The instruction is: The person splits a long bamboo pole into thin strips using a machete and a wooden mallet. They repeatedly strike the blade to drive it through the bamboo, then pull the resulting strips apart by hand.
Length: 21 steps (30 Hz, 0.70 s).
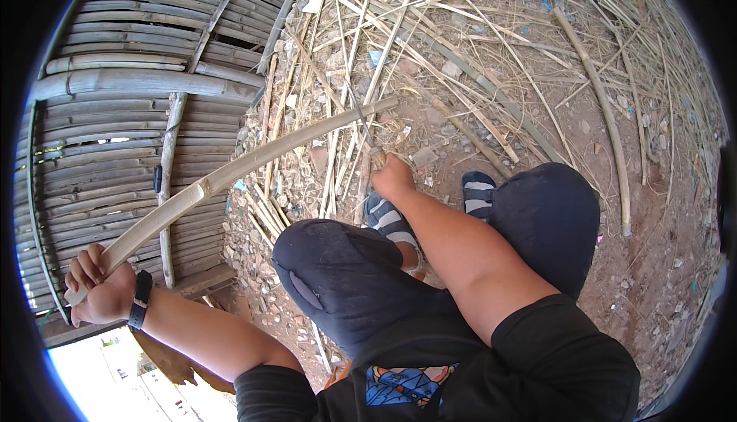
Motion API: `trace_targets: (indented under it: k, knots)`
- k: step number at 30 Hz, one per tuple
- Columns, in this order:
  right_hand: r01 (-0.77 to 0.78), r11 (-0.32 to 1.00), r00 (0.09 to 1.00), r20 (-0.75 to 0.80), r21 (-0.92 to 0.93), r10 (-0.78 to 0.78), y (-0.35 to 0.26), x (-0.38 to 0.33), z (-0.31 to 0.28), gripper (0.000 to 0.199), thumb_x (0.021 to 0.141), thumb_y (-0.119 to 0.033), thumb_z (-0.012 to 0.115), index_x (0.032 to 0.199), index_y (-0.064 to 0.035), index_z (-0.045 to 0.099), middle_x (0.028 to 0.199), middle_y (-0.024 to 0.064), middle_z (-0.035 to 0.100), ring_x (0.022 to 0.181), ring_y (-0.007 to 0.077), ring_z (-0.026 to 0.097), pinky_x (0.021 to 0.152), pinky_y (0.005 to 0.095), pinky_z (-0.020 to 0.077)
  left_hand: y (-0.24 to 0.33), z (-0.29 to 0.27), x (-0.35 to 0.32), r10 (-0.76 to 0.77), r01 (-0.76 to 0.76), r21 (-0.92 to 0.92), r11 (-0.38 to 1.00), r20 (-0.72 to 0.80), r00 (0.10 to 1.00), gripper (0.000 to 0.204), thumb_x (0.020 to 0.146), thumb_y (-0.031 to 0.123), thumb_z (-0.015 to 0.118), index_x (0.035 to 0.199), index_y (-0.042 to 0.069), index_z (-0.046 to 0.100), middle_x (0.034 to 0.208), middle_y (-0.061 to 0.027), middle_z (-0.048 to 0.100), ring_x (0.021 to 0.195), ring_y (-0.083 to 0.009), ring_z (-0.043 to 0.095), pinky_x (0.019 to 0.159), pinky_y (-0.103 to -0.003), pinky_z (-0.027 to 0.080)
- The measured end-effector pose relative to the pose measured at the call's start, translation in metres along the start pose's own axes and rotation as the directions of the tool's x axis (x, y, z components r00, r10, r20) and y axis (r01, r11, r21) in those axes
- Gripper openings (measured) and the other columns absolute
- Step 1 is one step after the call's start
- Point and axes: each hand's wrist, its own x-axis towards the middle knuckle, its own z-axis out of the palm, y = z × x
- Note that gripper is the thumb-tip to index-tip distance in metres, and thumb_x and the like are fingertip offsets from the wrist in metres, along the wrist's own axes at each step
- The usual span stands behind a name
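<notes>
A long split bamboo strip (253,162) slants from the lower left up toward the middle of the ground. My left hand (104,287), with a dark band at the wrist, is wrapped round its near end. A knife (358,115) with a thin dark blade is gripped at its handle by my right hand (393,176). The blade crosses the strip close to its far end; whether it cuts into the bamboo I cannot tell. My right hand is in front of my sandalled feet, between my bent knees.
A bamboo slat wall (115,168) rises on the left. Many loose bamboo slivers (349,61) litter the stony ground ahead. A bamboo pole (603,115) lies on the right, and a longer greenish strip (491,88) runs diagonally beyond my feet.
</notes>
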Motion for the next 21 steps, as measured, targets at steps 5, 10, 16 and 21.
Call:
trace_targets:
  k: [5, 10, 16, 21]
  knots:
    - [0.031, 1.0, 0.999, 0.04, -0.004, -0.031, -0.002, -0.001, 0.005, 0.039, 0.081, -0.018, 0.066, 0.115, -0.0007, 0.062, 0.106, 0.0264, 0.069, 0.104, 0.0417, 0.066, 0.093, 0.0471, 0.0515, 0.019, 0.008, 0.002, -0.019, 0.027, -0.057, 0.998, 0.138, 0.99, 0.073, 0.088, 0.082, 0.036, 0.069, 0.013, 0.047, 0.054, 0.0027, 0.035, 0.044, -0.0111, 0.029, 0.05, -0.027, 0.027]
    - [0.153, 0.988, 0.983, 0.104, -0.034, -0.149, -0.007, -0.013, 0.001, 0.042, 0.08, -0.019, 0.068, 0.117, 0.0002, 0.061, 0.106, 0.0265, 0.068, 0.103, 0.0427, 0.066, 0.091, 0.0475, 0.052, 0.016, -0.009, 0.011, -0.058, 0.091, -0.138, 0.986, 0.226, 0.973, 0.073, 0.088, 0.082, 0.035, 0.069, 0.013, 0.048, 0.055, 0.0032, 0.038, 0.044, -0.011, 0.032, 0.05, -0.028, 0.028]
    - [0.061, 0.995, 0.997, 0.048, -0.077, -0.057, 0.027, 0.003, 0.013, 0.039, 0.08, -0.017, 0.068, 0.114, 0.0007, 0.059, 0.105, 0.026, 0.069, 0.103, 0.0415, 0.066, 0.089, 0.0491, 0.0524, 0.005, -0.046, 0.03, -0.066, 0.088, -0.136, 0.987, 0.155, 0.986, 0.078, 0.089, 0.084, 0.025, 0.069, 0.012, 0.047, 0.055, 0.0017, 0.035, 0.045, -0.0126, 0.03, 0.05, -0.029, 0.028]
    - [0.275, 0.957, 0.951, 0.171, -0.093, -0.257, 0.015, -0.014, 0.006, 0.042, 0.079, -0.017, 0.069, 0.116, 0.0003, 0.06, 0.103, 0.0285, 0.068, 0.101, 0.0443, 0.066, 0.088, 0.0484, 0.0526, -0.001, -0.079, 0.027, -0.062, 0.066, -0.136, 0.989, 0.037, 0.997, 0.073, 0.09, 0.081, 0.032, 0.069, 0.012, 0.048, 0.055, 0.0025, 0.036, 0.045, -0.0119, 0.031, 0.05, -0.029, 0.028]
